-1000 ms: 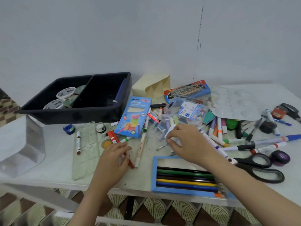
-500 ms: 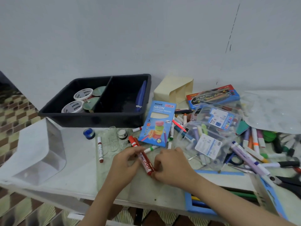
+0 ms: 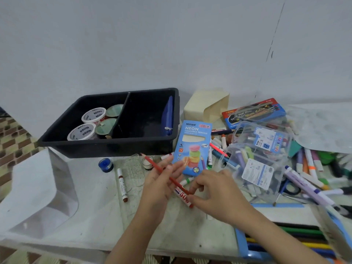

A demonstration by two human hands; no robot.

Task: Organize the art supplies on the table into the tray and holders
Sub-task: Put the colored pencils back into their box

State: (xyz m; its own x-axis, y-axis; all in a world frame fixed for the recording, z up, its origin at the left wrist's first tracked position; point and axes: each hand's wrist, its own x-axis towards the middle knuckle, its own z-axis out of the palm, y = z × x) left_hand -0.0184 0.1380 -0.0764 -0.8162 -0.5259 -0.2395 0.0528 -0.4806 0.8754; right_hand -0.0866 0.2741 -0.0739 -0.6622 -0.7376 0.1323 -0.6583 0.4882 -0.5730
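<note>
Newly lifted, sharpened red pencil [image 3: 162,171] sits clamped in left fingers [image 3: 176,169]; right fingers [image 3: 198,184] pinch red marker [image 3: 183,196].

1. The pale table [image 3: 99,216] carries a black tray [image 3: 106,147] at its back left.
2. Just in front of the tray lie a blue paint pot [image 3: 105,164] and a white marker [image 3: 122,184] with a brown cap.
3. Just right of the tray lies a blue pencil box [image 3: 194,147]; behind that stands a cream holder [image 3: 205,107].
4. Farther right of the tray are clear plastic cases [image 3: 257,168] and loose markers [image 3: 312,162].

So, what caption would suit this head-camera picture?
Left hand holds a red pencil, right hand pinches a red marker, near a black tray.
</note>
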